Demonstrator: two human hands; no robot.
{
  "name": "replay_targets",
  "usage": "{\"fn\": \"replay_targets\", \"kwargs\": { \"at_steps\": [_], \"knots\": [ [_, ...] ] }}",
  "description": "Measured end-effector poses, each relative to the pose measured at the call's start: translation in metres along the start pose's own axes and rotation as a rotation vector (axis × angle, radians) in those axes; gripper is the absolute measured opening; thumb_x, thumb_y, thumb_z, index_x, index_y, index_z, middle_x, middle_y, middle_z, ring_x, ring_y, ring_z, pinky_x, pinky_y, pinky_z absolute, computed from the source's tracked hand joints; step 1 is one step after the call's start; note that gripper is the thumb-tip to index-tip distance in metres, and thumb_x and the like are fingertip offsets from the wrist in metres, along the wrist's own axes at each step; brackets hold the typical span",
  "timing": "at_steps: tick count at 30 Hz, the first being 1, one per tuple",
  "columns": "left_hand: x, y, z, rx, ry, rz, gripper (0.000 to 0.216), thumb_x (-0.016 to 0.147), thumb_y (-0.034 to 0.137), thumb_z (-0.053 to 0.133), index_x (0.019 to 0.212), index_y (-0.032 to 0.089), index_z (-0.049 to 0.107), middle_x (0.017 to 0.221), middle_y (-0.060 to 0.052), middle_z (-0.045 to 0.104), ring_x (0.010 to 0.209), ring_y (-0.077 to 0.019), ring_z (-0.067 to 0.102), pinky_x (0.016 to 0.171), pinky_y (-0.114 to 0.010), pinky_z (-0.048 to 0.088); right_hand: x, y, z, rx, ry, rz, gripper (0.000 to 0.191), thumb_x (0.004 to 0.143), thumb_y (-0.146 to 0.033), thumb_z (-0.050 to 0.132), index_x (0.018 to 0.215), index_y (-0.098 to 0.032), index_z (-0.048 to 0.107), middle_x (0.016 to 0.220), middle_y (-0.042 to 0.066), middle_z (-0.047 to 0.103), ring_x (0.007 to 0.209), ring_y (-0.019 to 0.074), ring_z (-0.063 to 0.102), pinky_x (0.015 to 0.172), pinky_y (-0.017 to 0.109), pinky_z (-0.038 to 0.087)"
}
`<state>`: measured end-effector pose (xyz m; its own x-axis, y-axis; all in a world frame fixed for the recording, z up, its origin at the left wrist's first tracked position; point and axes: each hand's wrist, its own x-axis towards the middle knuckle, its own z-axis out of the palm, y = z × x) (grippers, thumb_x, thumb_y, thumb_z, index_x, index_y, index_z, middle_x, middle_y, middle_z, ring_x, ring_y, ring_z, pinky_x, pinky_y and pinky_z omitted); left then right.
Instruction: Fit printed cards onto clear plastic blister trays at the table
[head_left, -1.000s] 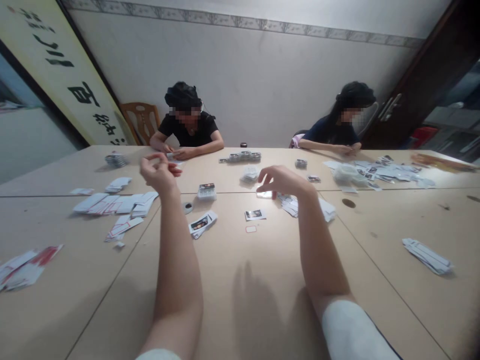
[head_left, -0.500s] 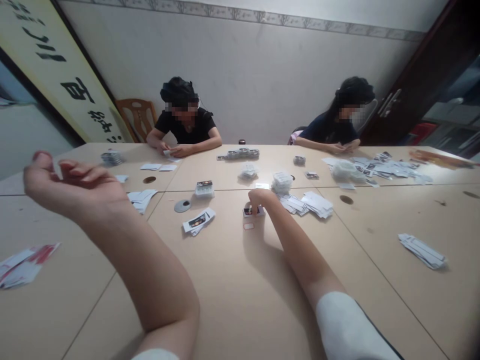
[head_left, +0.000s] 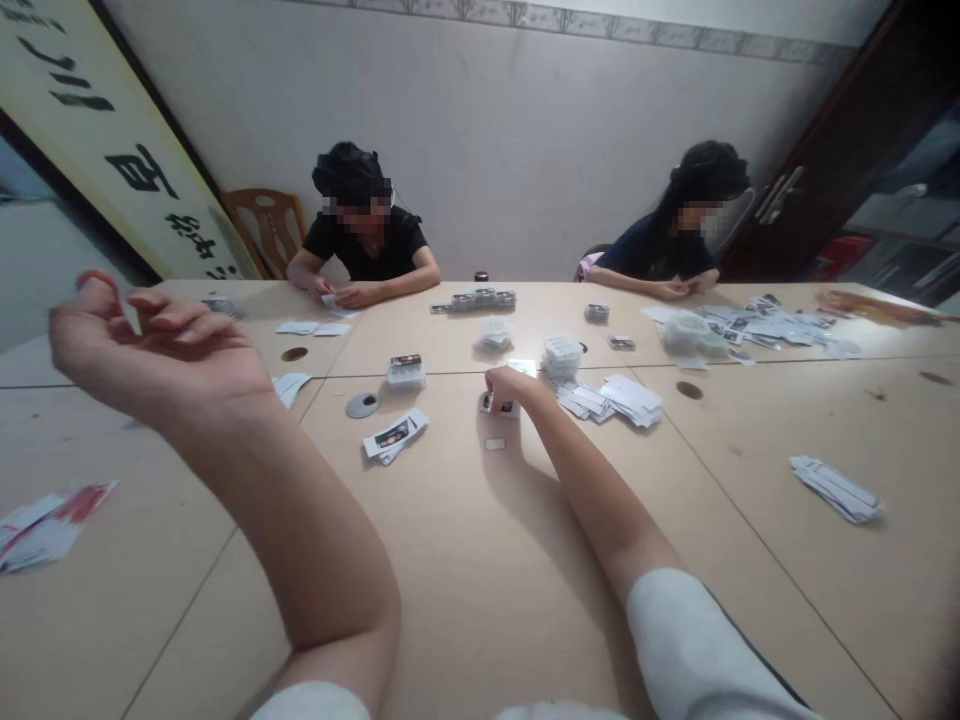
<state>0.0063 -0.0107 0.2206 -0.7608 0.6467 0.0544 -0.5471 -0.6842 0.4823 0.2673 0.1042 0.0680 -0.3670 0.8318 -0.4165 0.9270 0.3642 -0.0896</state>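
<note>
My left hand (head_left: 150, 345) hangs raised over the left side of the wooden table (head_left: 465, 560), palm up, fingers loosely curled and apart, with nothing in it. My right hand (head_left: 508, 385) reaches far forward and its fingertips pinch a small printed card (head_left: 504, 406) lying on the table. Just in front of that card sits a small red-edged label (head_left: 495, 443). A short stack of printed cards (head_left: 395, 436) lies to the left of my right hand, and a spread of white cards (head_left: 615, 398) lies to its right.
Two other people sit at the far side, each with hands on small cards. A grey disc (head_left: 362, 405), a small clear box (head_left: 406, 371), piles of plastic sleeves (head_left: 562, 356), a card bundle (head_left: 836, 488) at right and red-and-white papers (head_left: 45, 520) at left lie about.
My left hand swung from the centre out to the left and opened palm up. My right hand dropped from above the table onto the small printed card.
</note>
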Motion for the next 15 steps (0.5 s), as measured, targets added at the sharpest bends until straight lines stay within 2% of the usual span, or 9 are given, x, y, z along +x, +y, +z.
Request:
{"fn": "replay_targets", "kwargs": {
  "at_steps": [7,15],
  "knots": [
    [0.001,0.003,-0.003,-0.063,-0.036,-0.004,0.017,0.100,0.021,0.036,0.086,0.020,0.044,0.055,0.012,0.042,0.036,0.0011,0.035,0.031,-0.009,0.023,-0.001,0.006,0.000,0.074,0.017,0.020,0.033,0.096,-0.036,0.066,0.121,-0.015,0.064,0.122,0.009,0.066,0.105,0.0235,0.067,0.089,0.043,0.058],
    [-0.005,0.004,-0.006,-0.012,-0.087,-0.038,0.021,0.103,0.021,0.034,0.085,0.021,0.045,0.050,0.013,0.044,0.035,0.0001,0.035,0.031,-0.009,0.025,-0.014,0.015,-0.003,0.217,0.017,0.102,0.037,0.097,-0.033,0.065,0.130,-0.017,0.059,0.129,0.010,0.063,0.105,0.0226,0.067,0.086,0.042,0.060]
  ]
}}
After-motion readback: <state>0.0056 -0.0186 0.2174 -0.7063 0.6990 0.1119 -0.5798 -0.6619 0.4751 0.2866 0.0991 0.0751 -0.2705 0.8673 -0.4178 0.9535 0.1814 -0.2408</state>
